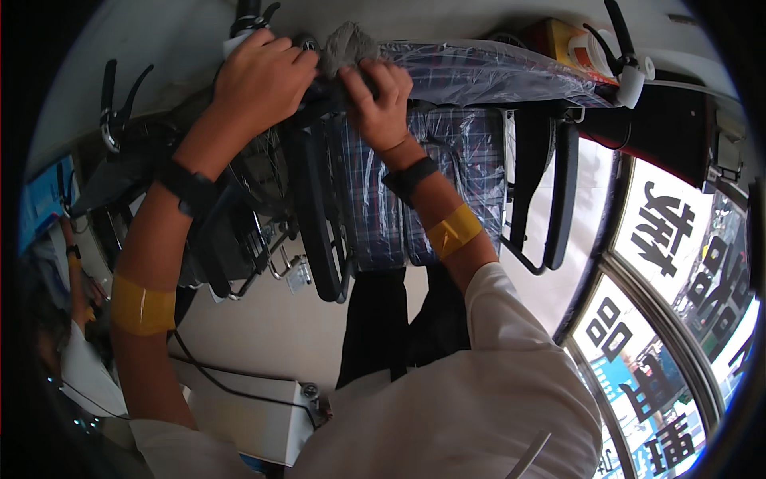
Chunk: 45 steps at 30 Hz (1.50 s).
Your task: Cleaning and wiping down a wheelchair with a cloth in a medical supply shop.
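Note:
A wheelchair stands before me, its plaid seat (377,197) and plaid backrest (479,75) covered in clear plastic film. My right hand (383,99) grips a crumpled grey cloth (349,48) at the backrest's left end. Beside it, my left hand (266,81) has its fingers curled at the upper left of the frame, just below a black push handle (246,15) with a brake lever. What lies under the left fingers is hidden. Black padded armrests, the left one (314,209) and the right one (556,203), flank the seat.
Another wheelchair's handle (109,90) rises at the left. The right push handle (622,36) stands near a white tub (589,51). A white box (257,413) with a black cable sits on the floor. Glass doors (646,287) with lettering line the right. A mirror-like reflection appears far left.

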Available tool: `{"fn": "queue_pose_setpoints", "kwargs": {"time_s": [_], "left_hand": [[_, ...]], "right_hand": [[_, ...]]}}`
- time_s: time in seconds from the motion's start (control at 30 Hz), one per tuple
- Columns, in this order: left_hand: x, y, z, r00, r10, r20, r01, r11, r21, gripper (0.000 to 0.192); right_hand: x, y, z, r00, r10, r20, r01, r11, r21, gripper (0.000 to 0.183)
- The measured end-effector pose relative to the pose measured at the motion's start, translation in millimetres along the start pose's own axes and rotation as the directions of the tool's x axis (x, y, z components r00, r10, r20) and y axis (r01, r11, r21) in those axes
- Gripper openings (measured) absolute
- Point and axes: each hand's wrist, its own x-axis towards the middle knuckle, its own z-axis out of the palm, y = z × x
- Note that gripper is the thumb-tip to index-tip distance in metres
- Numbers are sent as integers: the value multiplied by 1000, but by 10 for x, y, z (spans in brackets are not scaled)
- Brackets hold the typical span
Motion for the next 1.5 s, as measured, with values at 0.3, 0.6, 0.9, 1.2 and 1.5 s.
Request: {"fn": "queue_pose_setpoints", "kwargs": {"time_s": [0.3, 0.6, 0.9, 1.2, 1.5], "left_hand": [[217, 161, -36, 999, 42, -20, -41, 998, 46, 20], [219, 186, -92, 1000, 10, 27, -11, 999, 53, 16], [279, 210, -91, 999, 38, 20, -40, 994, 101, 16], [261, 216, -95, 998, 29, 60, -37, 988, 149, 17], [276, 214, -77, 999, 20, 42, -25, 990, 142, 18]], "right_hand": [[-1260, 150, 539, 815, 565, 132, -561, 825, -65, 43], [-996, -34, -76, 204, 976, 78, -945, 176, 277, 42], [-58, 410, -197, 554, 701, -449, -693, 687, 218, 51], [-716, 1371, 338, 22, 879, -476, -921, 203, 333, 48], [-1551, 1565, -90, -322, 946, 21, -687, -249, 682, 44]]}}
